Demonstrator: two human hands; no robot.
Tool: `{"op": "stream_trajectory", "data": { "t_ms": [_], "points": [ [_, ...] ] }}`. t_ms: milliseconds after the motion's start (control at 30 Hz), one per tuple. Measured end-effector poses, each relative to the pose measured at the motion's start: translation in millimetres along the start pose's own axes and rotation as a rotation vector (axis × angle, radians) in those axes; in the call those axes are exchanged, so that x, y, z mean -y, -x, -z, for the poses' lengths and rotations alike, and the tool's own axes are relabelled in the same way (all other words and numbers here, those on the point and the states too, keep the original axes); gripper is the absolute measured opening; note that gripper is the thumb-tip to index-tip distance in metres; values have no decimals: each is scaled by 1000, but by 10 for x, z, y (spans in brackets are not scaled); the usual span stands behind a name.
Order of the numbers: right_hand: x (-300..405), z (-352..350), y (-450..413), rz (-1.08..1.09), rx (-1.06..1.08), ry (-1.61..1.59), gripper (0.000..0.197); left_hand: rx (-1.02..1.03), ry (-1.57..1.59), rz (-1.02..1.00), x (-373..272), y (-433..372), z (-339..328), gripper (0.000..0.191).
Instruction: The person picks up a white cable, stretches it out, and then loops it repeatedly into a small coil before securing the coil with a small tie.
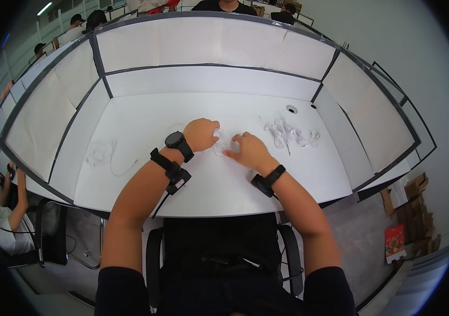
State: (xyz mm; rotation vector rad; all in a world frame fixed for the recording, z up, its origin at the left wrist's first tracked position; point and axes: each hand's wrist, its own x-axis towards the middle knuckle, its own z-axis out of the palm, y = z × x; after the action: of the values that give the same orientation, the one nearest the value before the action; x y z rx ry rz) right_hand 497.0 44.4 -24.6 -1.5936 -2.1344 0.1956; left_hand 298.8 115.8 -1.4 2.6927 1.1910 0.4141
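On the white tabletop [193, 197], a loosely coiled thin white cable [221, 143] lies between my two hands. My left hand [202, 134] reaches in from the left and grips the coil's left side with its fingertips. My right hand [251, 152] is at the coil's right side, thumb and fingers apart, the thumb tip at the coil's lower edge. Off to the right is a tangled pile of white cables [287, 132], some with small plug ends. Another loose white cable coil [100, 154] lies at the left, one end trailing toward me.
White partition panels [216, 43] with dark edging enclose the table's back and sides. A round cable hole [292, 109] is near the back right. A chair [52, 233] and a seated person [7, 221] are at lower left. Cardboard boxes [412, 213] stand on the floor at right.
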Motion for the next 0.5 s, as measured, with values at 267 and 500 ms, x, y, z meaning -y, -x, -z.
{"op": "stream_trajectory", "data": {
  "t_ms": [267, 500],
  "points": [
    [16, 120, 131, 66, 52, 163, 29, -162, -180, 195, 570, 331, 208, 16],
    [-324, 402, 401, 47, 91, 157, 29, -469, -40, 393, 1565, 828, 690, 28]
  ]
}}
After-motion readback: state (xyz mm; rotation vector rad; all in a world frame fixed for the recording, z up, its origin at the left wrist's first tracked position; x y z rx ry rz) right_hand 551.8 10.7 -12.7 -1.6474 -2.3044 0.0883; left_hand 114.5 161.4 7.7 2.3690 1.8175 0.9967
